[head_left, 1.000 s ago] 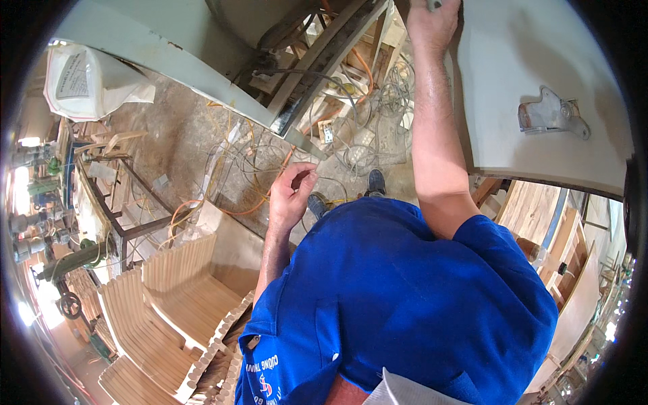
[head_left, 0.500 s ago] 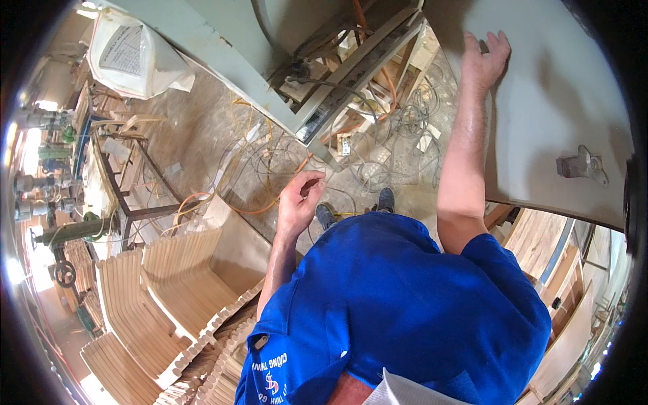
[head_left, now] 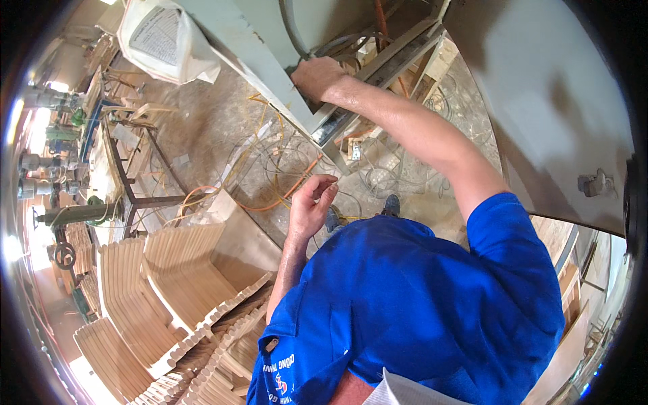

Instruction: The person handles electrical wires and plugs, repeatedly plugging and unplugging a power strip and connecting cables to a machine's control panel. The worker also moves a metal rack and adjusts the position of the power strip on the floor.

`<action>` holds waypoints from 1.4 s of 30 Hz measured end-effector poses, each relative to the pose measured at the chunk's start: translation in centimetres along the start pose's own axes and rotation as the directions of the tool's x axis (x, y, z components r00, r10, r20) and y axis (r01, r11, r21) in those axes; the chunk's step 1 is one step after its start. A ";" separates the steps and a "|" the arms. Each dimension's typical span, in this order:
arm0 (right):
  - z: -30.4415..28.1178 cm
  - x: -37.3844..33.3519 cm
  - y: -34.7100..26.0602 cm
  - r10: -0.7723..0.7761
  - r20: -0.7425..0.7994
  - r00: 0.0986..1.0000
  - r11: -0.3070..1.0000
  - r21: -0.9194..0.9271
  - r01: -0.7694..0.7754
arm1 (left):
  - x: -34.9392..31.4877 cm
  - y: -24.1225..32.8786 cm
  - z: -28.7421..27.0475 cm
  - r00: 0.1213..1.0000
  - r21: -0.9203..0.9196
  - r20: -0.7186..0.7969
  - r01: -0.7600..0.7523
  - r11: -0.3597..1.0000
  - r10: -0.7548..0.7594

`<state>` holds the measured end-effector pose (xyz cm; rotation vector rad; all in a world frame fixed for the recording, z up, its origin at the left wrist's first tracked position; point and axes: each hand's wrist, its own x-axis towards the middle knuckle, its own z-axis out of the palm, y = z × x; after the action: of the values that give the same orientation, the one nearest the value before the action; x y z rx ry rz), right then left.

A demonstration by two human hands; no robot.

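Note:
My right hand (head_left: 321, 78) reaches inside an open grey metal cabinet (head_left: 251, 55), just behind its lower corner. It is beside a thick grey cable (head_left: 290, 27) that runs down toward it. The fingers point down into the cabinet and are hidden, so their grip does not show. My left hand (head_left: 312, 206) hangs in front of my body, its fingers loosely curled, the thumb apart from them and nothing in it. The cabinet's wide grey door (head_left: 540, 101) stands swung out to the right, with a metal latch (head_left: 597, 183) on it.
Tangled wires and an orange hose (head_left: 260, 208) lie on the dusty floor. Stacked curved wooden parts (head_left: 182, 263) stand at the left, near a metal-framed bench (head_left: 158, 201) and a hand wheel (head_left: 65, 255). A white sack (head_left: 162, 40) is at the upper left.
My right hand has left the door and moved left into the cabinet, its forearm now crossing over the lower frame. My left hand stays nearly in place, fingers a little more curled.

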<state>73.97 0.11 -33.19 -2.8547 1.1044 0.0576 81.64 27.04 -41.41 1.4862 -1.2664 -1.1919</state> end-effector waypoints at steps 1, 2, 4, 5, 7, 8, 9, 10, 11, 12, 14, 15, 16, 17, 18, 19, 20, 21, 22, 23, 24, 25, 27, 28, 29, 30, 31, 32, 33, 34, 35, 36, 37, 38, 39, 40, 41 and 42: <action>0.0 0.6 -0.4 -0.055 0.005 0.998 0.996 -0.071 0.055 | -0.2 -0.2 -0.1 1.000 -0.011 -0.017 0.010 1.000 -0.010; 0.1 0.8 -0.7 -0.073 0.004 0.997 0.992 -0.107 0.072 | -0.2 -0.7 -0.3 0.999 -0.034 -0.036 0.017 0.999 -0.018; 0.4 0.9 -0.8 -0.114 0.003 0.993 0.977 -0.181 0.113 | -0.4 -2.0 -0.6 0.996 -0.084 -0.079 0.030 0.996 -0.036; 1.3 1.1 -0.4 -0.124 -0.017 0.992 0.986 -0.116 0.122 | -0.3 -2.4 -0.7 0.996 -0.081 -0.070 0.043 0.996 -0.048; 3.3 1.8 0.5 -0.178 -0.086 0.980 0.982 -0.086 0.171 | 0.1 -2.6 -0.9 0.992 -0.099 -0.080 0.087 0.991 -0.095; 3.7 2.2 0.9 -0.211 -0.076 0.974 0.977 -0.044 0.209 | 0.3 -2.9 -1.2 0.995 -0.087 -0.082 0.054 0.995 -0.061; 6.6 3.5 2.4 -0.151 -0.136 0.979 0.989 -0.030 0.148 | 0.7 -3.4 -1.2 0.996 -0.089 -0.079 0.037 0.995 -0.045; 7.9 4.3 3.0 -0.176 -0.170 0.970 0.984 0.006 0.180 | 1.2 -4.0 -1.3 0.995 -0.098 -0.093 0.022 0.995 -0.031; 8.6 4.6 3.1 -0.223 -0.235 0.946 0.969 0.049 0.241 | 1.5 -4.2 -1.5 0.992 -0.108 -0.124 -0.005 0.994 -0.009; 9.3 4.9 3.4 -0.260 -0.297 0.919 0.952 0.078 0.295 | 1.8 -4.4 -1.8 0.990 -0.118 -0.144 -0.027 0.993 0.009; 9.6 4.9 3.2 -0.308 -0.308 0.900 0.926 0.121 0.358 | 1.8 -4.3 -2.4 0.983 -0.154 -0.185 -0.035 0.988 0.006; 9.3 5.2 3.1 -0.323 -0.282 0.903 0.919 0.133 0.370 | 1.9 -4.9 -2.5 0.979 -0.177 -0.203 -0.041 0.983 0.004; 9.1 5.2 3.2 -0.332 -0.251 0.909 0.916 0.143 0.374 | 2.3 -5.5 -2.7 0.977 -0.207 -0.213 -0.047 0.977 0.002; 8.7 5.0 2.8 -0.303 -0.221 0.927 0.865 0.344 0.365 | 2.7 -6.0 -3.0 0.978 -0.171 -0.206 0.000 0.985 -0.035; 8.3 4.4 2.4 -0.273 -0.183 0.944 0.780 0.533 0.329 | 3.0 -6.4 -3.2 0.976 -0.187 -0.214 0.005 0.982 -0.046; 6.7 4.0 0.9 -0.221 -0.127 0.967 0.519 0.824 0.227 | 3.2 -6.6 -3.3 0.974 -0.200 -0.218 0.014 0.980 -0.059; 6.1 3.8 1.2 -0.201 -0.133 0.971 0.476 0.852 0.215 | 3.4 -6.4 -3.2 0.976 -0.212 -0.209 0.018 0.977 -0.063; 5.9 3.6 1.0 -0.199 -0.142 0.970 0.516 0.826 0.227 | 3.5 -6.7 -3.1 0.974 -0.223 -0.219 0.012 0.975 -0.062; 6.1 3.7 1.0 -0.197 -0.160 0.967 0.564 0.788 0.245 | 3.7 -7.3 -3.3 0.973 -0.226 -0.225 0.002 0.974 -0.054; 6.5 3.6 0.9 -0.194 -0.176 0.965 0.622 0.739 0.259 | 3.7 -7.9 -3.3 0.972 -0.231 -0.230 -0.007 0.973 -0.047; 7.0 3.8 1.0 -0.187 -0.197 0.962 0.694 0.667 0.272 | 3.9 -7.5 -3.5 0.973 -0.255 -0.228 -0.021 0.967 -0.039; 7.5 3.8 1.4 -0.182 -0.212 0.960 0.745 0.607 0.275 | 3.7 -7.2 -3.4 0.974 -0.280 -0.226 -0.033 0.959 -0.032; 8.3 3.4 1.9 -0.151 -0.221 0.963 0.806 0.537 0.250 | 3.1 -6.8 -3.8 0.978 -0.233 -0.202 0.006 0.973 -0.055; 8.4 3.6 1.5 -0.157 -0.229 0.961 0.813 0.523 0.257 | 2.4 -7.3 -4.3 0.974 -0.265 -0.221 -0.012 0.964 -0.049; 8.2 3.0 1.8 -0.147 -0.220 0.964 0.815 0.526 0.244 | 1.8 -7.9 -4.2 0.973 -0.306 -0.227 -0.027 0.952 -0.046; 8.3 3.2 1.8 -0.145 -0.222 0.964 0.848 0.474 0.237 | 2.0 -8.5 -4.0 0.972 -0.348 -0.229 -0.040 0.937 -0.044; 8.3 2.8 2.5 -0.131 -0.219 0.967 0.868 0.445 0.219 | 1.8 -7.6 -4.1 0.969 -0.390 -0.232 -0.017 0.921 -0.080; 8.4 3.1 2.5 -0.120 -0.223 0.967 0.886 0.415 0.206 | 1.8 -7.5 -4.2 0.969 -0.399 -0.231 -0.012 0.917 -0.088; 8.7 3.3 2.5 -0.114 -0.224 0.968 0.916 0.352 0.189 | 1.9 -7.5 -4.1 0.969 -0.409 -0.229 -0.006 0.913 -0.096; 9.6 3.6 1.8 -0.115 -0.231 0.966 0.929 0.320 0.187 | 1.0 -7.8 -4.2 0.963 -0.414 -0.240 0.010 0.910 -0.120; 9.2 3.8 1.8 -0.103 -0.244 0.964 0.952 0.258 0.167 | 1.5 -7.6 -3.7 0.968 -0.417 -0.240 -0.034 0.908 -0.074; 8.9 4.2 1.5 -0.100 -0.247 0.964 0.966 0.210 0.154 | 2.3 -7.3 -3.3 0.975 -0.388 -0.218 -0.040 0.921 -0.050; 8.5 3.5 1.7 -0.095 -0.244 0.965 0.975 0.173 0.139 | 2.5 -6.8 -2.5 0.984 -0.360 -0.174 -0.021 0.933 -0.045; 7.2 2.7 1.2 -0.150 -0.230 0.962 0.970 0.152 0.188 | 2.0 -6.4 -2.2 0.990 -0.322 -0.132 0.006 0.947 -0.051; 5.9 2.2 0.5 -0.059 -0.080 0.995 0.992 0.106 0.067 | 2.0 -5.5 -1.7 0.995 -0.345 -0.086 0.020 0.938 -0.053; 4.2 1.7 -0.2 0.038 0.070 0.997 0.998 0.049 -0.042 | 2.0 -4.7 -1.3 0.997 -0.334 -0.048 0.035 0.942 -0.054; 2.1 0.8 -1.9 0.059 0.065 0.996 0.997 0.051 -0.063 | 2.0 -4.1 -1.3 0.998 -0.326 -0.025 0.048 0.944 -0.060; 0.9 -0.9 -3.1 0.090 0.065 0.994 0.994 0.050 -0.094 | 2.0 -3.7 -1.0 0.998 -0.321 0.007 0.062 0.945 -0.063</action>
<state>75.33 3.08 -33.87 -2.7351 1.2058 0.1203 83.49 25.63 -45.11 1.2933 -0.9716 -1.3649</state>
